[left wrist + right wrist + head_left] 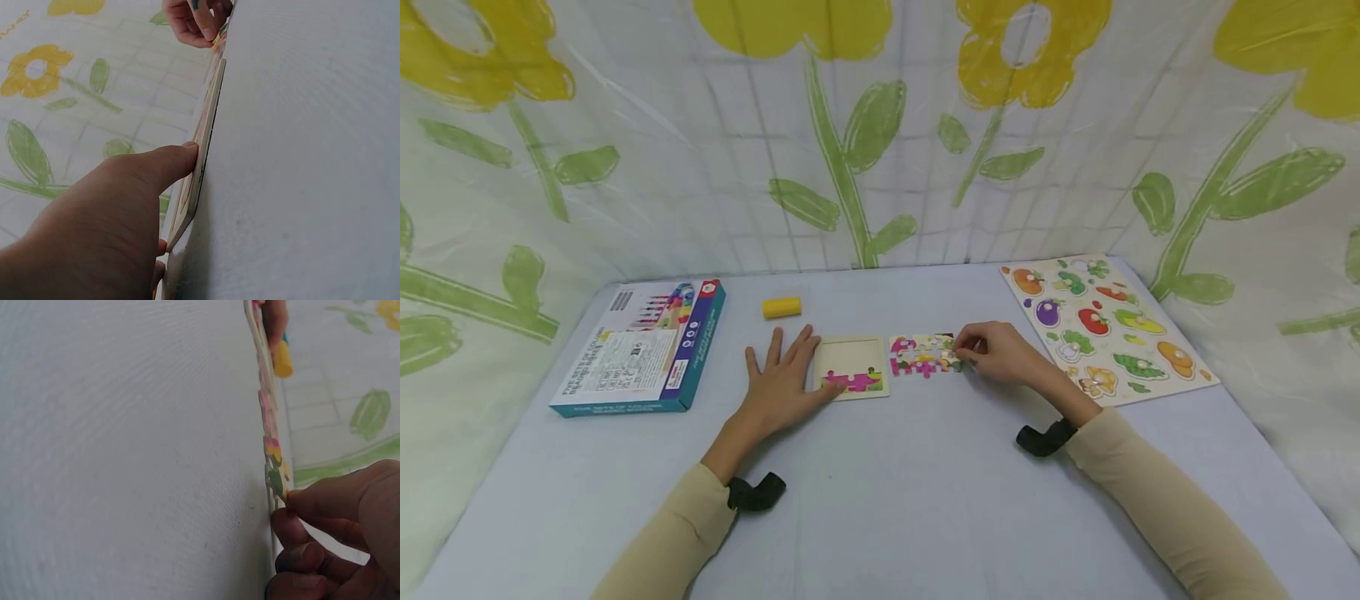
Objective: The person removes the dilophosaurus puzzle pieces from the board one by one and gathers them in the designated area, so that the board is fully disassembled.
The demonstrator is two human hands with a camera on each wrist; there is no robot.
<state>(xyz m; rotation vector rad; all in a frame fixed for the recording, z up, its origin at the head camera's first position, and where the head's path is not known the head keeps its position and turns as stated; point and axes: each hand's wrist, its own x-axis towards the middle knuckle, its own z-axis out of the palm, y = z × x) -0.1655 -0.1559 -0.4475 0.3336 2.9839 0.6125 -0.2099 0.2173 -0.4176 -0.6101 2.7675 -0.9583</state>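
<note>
A square wooden puzzle tray (851, 340) lies mid-table, with pink and green pieces along its near side and bare wood above them. My left hand (781, 385) spreads over its left side, thumb resting on the near rim and the other fingers stretched by the left edge. Just right of the tray is a patch of loose jigsaw pieces (917, 354) in pink, yellow and green. My right hand (1000, 354) is at that patch's right end, where thumb and forefinger pinch a puzzle piece (275, 479) at its edge; the other fingers are curled.
A yellow cylinder (782, 307) lies behind the left hand. The blue-edged box (640, 350) stands at the left. A vegetable peg board (1108, 329) lies at the right, near the right forearm. Behind the table hangs a flower-print curtain (737, 167).
</note>
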